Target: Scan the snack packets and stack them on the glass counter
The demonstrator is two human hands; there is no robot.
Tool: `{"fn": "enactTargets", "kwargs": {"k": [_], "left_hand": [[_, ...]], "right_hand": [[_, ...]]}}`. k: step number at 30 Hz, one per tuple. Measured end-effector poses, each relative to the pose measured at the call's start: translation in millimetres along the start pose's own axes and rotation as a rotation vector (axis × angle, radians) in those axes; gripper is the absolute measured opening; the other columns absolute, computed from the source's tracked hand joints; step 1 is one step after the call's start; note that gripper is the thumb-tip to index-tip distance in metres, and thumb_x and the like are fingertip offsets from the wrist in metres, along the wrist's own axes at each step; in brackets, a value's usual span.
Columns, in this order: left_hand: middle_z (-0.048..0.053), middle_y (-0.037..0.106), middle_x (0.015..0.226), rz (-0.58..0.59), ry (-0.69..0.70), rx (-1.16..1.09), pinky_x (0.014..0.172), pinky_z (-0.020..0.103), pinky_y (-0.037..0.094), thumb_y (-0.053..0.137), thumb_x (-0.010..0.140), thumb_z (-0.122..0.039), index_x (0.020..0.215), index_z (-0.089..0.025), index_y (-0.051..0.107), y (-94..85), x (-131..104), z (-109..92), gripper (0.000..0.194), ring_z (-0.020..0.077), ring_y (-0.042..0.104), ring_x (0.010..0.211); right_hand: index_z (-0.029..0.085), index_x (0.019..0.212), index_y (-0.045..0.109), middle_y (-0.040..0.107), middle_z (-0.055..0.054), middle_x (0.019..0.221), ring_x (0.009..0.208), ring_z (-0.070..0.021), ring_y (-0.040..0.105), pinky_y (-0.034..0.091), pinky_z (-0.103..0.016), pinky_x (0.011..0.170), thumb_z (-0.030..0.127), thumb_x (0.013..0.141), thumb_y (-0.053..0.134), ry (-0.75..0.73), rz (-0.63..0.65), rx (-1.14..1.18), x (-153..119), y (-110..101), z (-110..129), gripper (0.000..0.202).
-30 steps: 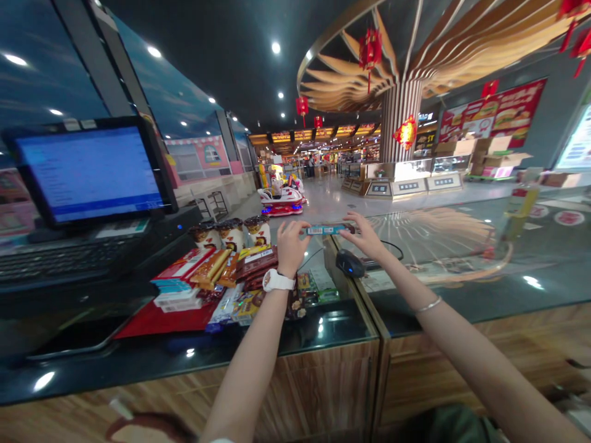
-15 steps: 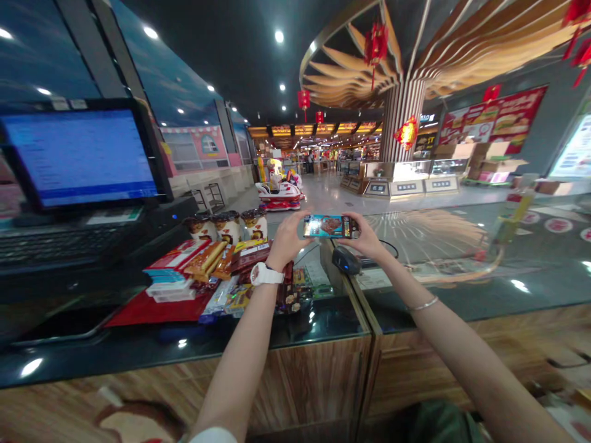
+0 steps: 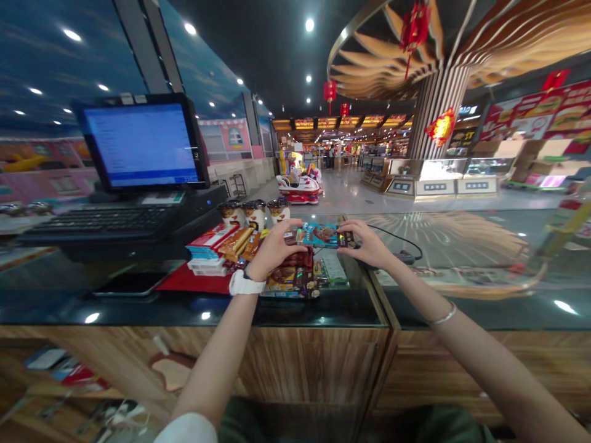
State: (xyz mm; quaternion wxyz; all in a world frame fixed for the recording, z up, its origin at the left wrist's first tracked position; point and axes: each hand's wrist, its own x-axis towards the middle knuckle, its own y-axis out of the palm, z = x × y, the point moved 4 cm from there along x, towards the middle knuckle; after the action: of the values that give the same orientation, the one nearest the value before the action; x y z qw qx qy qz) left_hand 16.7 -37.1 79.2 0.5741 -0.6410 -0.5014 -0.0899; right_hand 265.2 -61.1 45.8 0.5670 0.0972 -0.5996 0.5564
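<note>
Between my two hands, above the counter, is a flat blue-and-dark-brown snack packet (image 3: pixel 321 234). My left hand (image 3: pixel 274 249) is closed on its left end, thumb below and fingers above. At the other end, my right hand (image 3: pixel 367 245) pinches the dark edge between thumb and fingers. Behind and below my left hand lies a pile of brown snack packets (image 3: pixel 295 274), partly hidden by that hand. Left of it are red-and-blue boxes (image 3: pixel 210 240) and an orange-yellow packet (image 3: pixel 236 243). Three dark-lidded snack cups (image 3: pixel 255 213) stand just behind.
A monitor (image 3: pixel 143 144) and keyboard (image 3: pixel 106 220) occupy the counter's left side. A dark tablet-like device (image 3: pixel 132 283) lies beside a red flat item (image 3: pixel 184 280). Right of my right hand is a black corded device (image 3: pixel 401 257). The counter front (image 3: pixel 314 369) is wood-patterned.
The view has turned left, so more of the monitor and keyboard shows. My hands still hold the snack packet, now nearer the pile and cups; the left hand covers more of the pile.
</note>
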Motion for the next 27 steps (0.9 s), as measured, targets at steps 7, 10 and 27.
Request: {"fn": "enactTargets", "kwargs": {"k": [7,10,27], "left_hand": [[0.01,0.061,0.134,0.004,-0.132,-0.078,0.111,0.048,0.04,0.075,0.076,-0.045,0.115,-0.021,0.063,-45.0,-52.2,9.2,0.048,0.027,0.055,0.127],[0.012,0.06,0.135,-0.014,-0.2,-0.089,0.113,0.05,0.038,0.076,0.074,-0.048,0.114,-0.02,0.064,-52.6,-79.1,15.3,0.05,0.0291,0.053,0.129],[0.009,0.063,0.127,-0.2,-0.394,0.011,0.109,0.043,0.042,0.066,0.084,-0.041,0.115,-0.023,0.067,-27.1,-147.5,22.8,0.036,0.0239,0.058,0.121]], "right_hand": [[0.025,0.114,0.063,0.065,-0.01,0.118,0.115,-0.0274,0.058,0.036,-0.053,0.108,0.044,0.083,0.07,0.021,0.088,-0.044,10.9,33.4,52.4,0.037],[0.026,0.114,0.061,0.064,-0.009,0.121,0.118,-0.0272,0.057,0.032,-0.055,0.111,0.043,0.085,0.068,0.048,0.13,-0.043,7.3,54.1,69.0,0.034],[0.026,0.13,0.057,0.048,-0.015,0.146,0.135,-0.0292,0.046,0.033,-0.058,0.112,0.038,0.094,0.054,0.241,0.148,-0.202,-37.1,117.2,89.5,0.039]]}}
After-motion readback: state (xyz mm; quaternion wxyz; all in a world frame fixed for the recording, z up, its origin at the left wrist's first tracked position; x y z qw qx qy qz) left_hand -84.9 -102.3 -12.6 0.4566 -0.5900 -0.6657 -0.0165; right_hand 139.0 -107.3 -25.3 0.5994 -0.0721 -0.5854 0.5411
